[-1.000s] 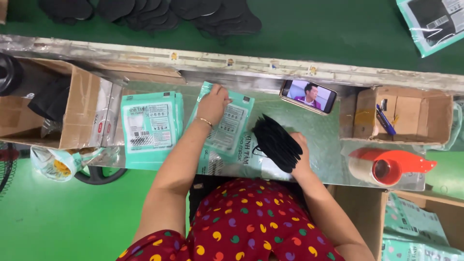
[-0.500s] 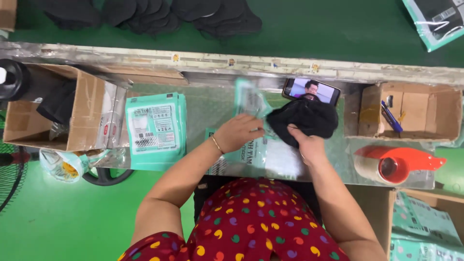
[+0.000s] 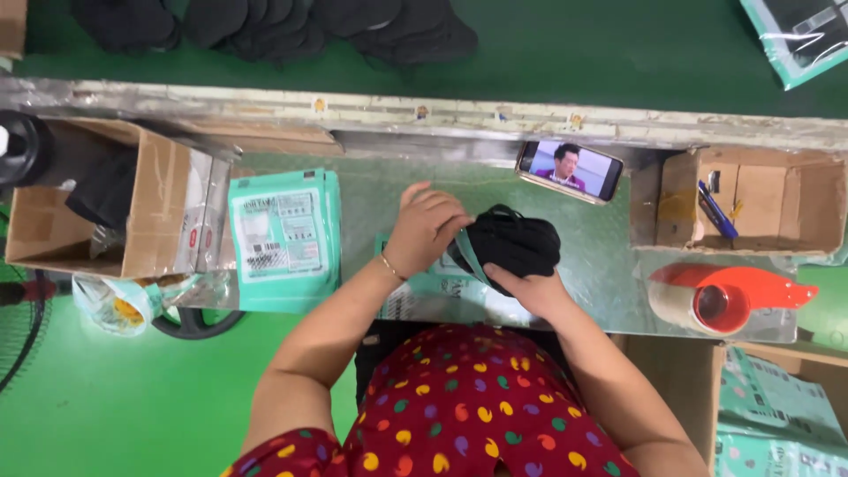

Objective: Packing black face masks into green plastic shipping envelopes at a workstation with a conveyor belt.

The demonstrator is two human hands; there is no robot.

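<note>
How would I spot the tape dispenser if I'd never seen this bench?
Start at the metal bench in front of the person and go to its right end. Just below the open cardboard box with pens lies the tape dispenser. It is the only bright red-orange thing there, with a roll of tape on its left side.

Two bare hands are in view, the left hand (image 3: 428, 228) and the right hand (image 3: 528, 290), with one bundle of black fabric (image 3: 511, 243) between them. Two open brown cardboard boxes stand on the metal worktop (image 3: 609, 291), one at nine o'clock (image 3: 106, 208) and one at three o'clock (image 3: 751, 203). There is one stack of teal plastic mailer bags (image 3: 283, 234), one smartphone with a lit screen (image 3: 570, 170), and one red tape dispenser (image 3: 729, 296) at four o'clock. How many dark fabric pieces (image 3: 265, 22) lie at twelve o'clock cannot be told.
</note>
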